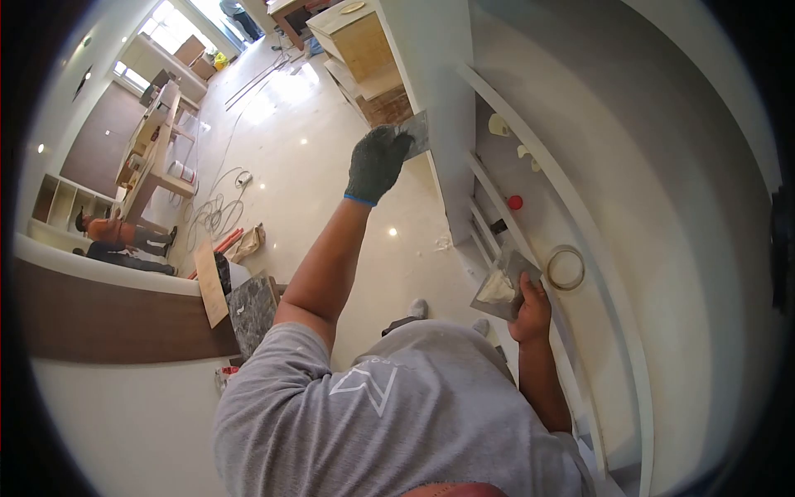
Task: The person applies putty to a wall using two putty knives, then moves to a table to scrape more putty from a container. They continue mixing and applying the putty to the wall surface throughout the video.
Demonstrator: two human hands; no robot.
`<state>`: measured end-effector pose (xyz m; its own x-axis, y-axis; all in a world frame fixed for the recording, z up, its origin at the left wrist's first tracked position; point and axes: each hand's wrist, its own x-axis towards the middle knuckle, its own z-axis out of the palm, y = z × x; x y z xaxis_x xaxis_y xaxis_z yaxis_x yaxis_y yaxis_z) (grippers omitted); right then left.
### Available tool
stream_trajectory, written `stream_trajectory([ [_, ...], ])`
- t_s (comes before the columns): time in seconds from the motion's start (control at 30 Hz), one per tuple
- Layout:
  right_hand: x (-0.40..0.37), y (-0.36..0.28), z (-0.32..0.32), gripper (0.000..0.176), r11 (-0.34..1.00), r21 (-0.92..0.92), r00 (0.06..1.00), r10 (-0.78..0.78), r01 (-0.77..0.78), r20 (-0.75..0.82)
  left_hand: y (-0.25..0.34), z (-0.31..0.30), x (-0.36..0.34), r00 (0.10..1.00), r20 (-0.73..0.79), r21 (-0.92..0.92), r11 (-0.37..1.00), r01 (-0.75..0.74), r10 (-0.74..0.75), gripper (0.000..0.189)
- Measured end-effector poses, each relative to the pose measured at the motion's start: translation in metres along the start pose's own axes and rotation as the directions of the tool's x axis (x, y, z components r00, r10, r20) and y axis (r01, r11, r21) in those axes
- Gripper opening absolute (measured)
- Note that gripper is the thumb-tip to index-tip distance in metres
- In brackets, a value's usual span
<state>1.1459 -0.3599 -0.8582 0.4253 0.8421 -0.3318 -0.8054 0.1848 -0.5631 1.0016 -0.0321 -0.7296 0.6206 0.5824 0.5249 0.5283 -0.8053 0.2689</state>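
My left hand (pixel 377 166), in a dark knitted glove with a blue cuff, is closed on a putty knife (pixel 416 135). The flat blade lies at the edge of the pale wall panel (pixel 443 99); whether it touches is hard to tell. Closer to my body, my bare right hand (pixel 532 310) grips a grey metal plate (pixel 515 275) from its right side. A lump of off-white putty (pixel 498 287) sits on this plate. Beside my right hand are the white shelves (pixel 555 178), which hold a roll of tape (pixel 566 267) and a red round object (pixel 515 202).
A wooden cabinet (pixel 364 50) stands beyond my left hand. Cables (pixel 219 211) lie across the glossy floor (pixel 331 199). At left are a long workbench (pixel 157 153), a marbled board (pixel 255 315) and a person in orange (pixel 116 230); another person (pixel 240 18) stands far back.
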Motion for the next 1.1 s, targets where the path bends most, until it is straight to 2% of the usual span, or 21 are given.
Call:
stream_trajectory([
  [0.07, -0.003, -0.01, 0.01, 0.039, 0.999, 0.037, 1.0, 0.008, -0.009, 0.018, -0.002, 0.005, 0.002, 0.999, -0.024, -0.118, 0.992, 0.036, -0.04, 0.021],
  [0.13, -0.006, -0.019, 0.016, 0.039, 1.0, 0.011, 1.0, 0.01, -0.01, -0.002, -0.001, -0.003, 0.0, 0.969, -0.059, -0.198, 0.955, 0.222, -0.238, 0.023],
  [0.17, -0.004, -0.02, 0.009, 0.04, 0.997, -0.081, 1.0, 0.005, -0.005, 0.002, 0.0, -0.005, -0.002, 0.94, -0.073, -0.239, 0.921, 0.307, -0.332, 0.024],
  [0.23, 0.0, -0.018, -0.005, 0.041, 0.966, -0.257, 1.0, -0.003, 0.005, 0.009, 0.008, -0.019, -0.01, 0.938, 0.018, -0.138, 0.929, 0.344, -0.345, 0.024],
  [0.27, 0.001, -0.018, -0.006, 0.041, 0.97, -0.245, 1.0, -0.008, 0.009, 0.006, 0.013, -0.026, -0.011, 0.933, 0.065, -0.084, 0.93, 0.359, -0.355, 0.024],
  [0.33, 0.0, -0.021, -0.005, 0.041, 0.975, -0.223, 1.0, -0.014, 0.012, -0.007, 0.023, -0.03, -0.01, 0.994, 0.059, 0.047, 0.995, 0.089, -0.092, 0.023],
  [0.37, 0.001, -0.017, -0.009, 0.041, 0.959, -0.278, 0.999, -0.047, 0.051, 0.023, 0.03, -0.031, -0.009, 0.997, 0.069, 0.11, 0.993, -0.051, 0.043, 0.022],
  [0.4, 0.004, -0.013, -0.016, 0.04, 0.939, -0.331, 0.995, -0.078, 0.093, 0.056, 0.042, -0.031, -0.002, 0.981, 0.142, 0.116, 0.987, 0.114, -0.13, 0.022],
  [0.47, 0.002, -0.016, -0.013, 0.04, 0.959, -0.273, 0.996, -0.059, 0.076, 0.07, 0.045, -0.025, 0.006, 0.961, 0.183, 0.155, 0.972, 0.178, -0.206, 0.024],
  [0.5, 0.0, -0.018, -0.01, 0.039, 0.987, -0.158, 0.998, -0.007, 0.016, 0.055, 0.044, -0.023, 0.009, 0.949, 0.202, 0.175, 0.962, 0.209, -0.243, 0.024],
  [0.53, -0.002, -0.022, -0.005, 0.039, 0.998, -0.04, 0.998, 0.045, -0.043, 0.046, 0.042, -0.021, 0.01, 0.964, 0.154, 0.182, 0.965, 0.187, -0.216, 0.023],
  [0.63, -0.008, -0.029, 0.004, 0.038, 0.999, -0.008, 0.997, 0.054, -0.054, 0.052, 0.04, -0.02, 0.013, 0.989, 0.03, 0.202, 0.97, 0.134, -0.143, 0.02],
  [0.73, -0.01, -0.032, 0.0, 0.036, 0.999, -0.021, 0.999, 0.038, -0.037, 0.035, 0.051, -0.036, 0.022, 0.994, -0.055, 0.208, 0.972, 0.105, -0.096, 0.02],
  [0.9, -0.012, -0.031, -0.017, 0.04, 0.983, -0.182, 0.998, -0.023, 0.034, 0.062, 0.06, -0.055, 0.032, 0.978, -0.203, 0.208, 0.974, 0.094, -0.051, 0.021],
  [0.93, -0.012, -0.032, -0.017, 0.04, 0.975, -0.211, 0.995, -0.047, 0.064, 0.084, 0.063, -0.058, 0.031, 0.983, -0.167, 0.232, 0.966, 0.111, -0.073, 0.022],
  [1.03, -0.016, -0.036, -0.009, 0.04, 0.998, -0.055, 1.0, 0.016, -0.014, 0.026, 0.054, -0.047, 0.022, 0.991, -0.069, 0.198, 0.972, 0.124, -0.112, 0.023],
  [1.07, -0.016, -0.034, -0.011, 0.04, 0.995, -0.095, 1.0, 0.004, -0.001, 0.026, 0.054, -0.047, 0.023, 0.99, 0.041, 0.207, 0.971, 0.122, -0.133, 0.023],
  [1.1, -0.016, -0.032, -0.016, 0.04, 0.99, -0.138, 1.0, -0.006, 0.01, 0.027, 0.048, -0.045, 0.023, 0.994, -0.009, 0.219, 0.97, 0.109, -0.11, 0.023],
])
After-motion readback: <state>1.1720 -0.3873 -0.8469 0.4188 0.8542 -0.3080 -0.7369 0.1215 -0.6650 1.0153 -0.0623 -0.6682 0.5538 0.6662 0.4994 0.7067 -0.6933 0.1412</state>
